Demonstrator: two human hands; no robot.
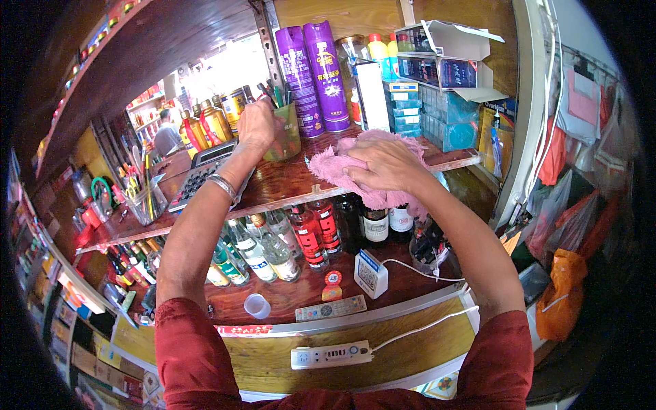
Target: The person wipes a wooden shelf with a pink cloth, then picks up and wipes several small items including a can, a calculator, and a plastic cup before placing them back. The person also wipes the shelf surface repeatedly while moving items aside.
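On the upper wooden shelf [287, 179], my right hand [384, 161] holds a pink cloth [333, 166] that hangs over the front edge. My left hand [256, 125] is at the rim of a green plastic cup [288, 136] of pens, its fingers bent; whether it grips the cup or a pen is unclear. Two purple spray cans [328, 77] stand upright behind, between the hands. A calculator [197, 179] lies left of the cup, beneath my left forearm. Right of the cans are a white box [372, 97] and stacked teal boxes [451, 120].
Glass bottles [310, 241] line the lower shelf under the board. In front of them are a white code stand [371, 274] with a cable, a remote control [330, 308] and a small plastic cup [257, 306]. A pen holder [146, 202] stands at the left.
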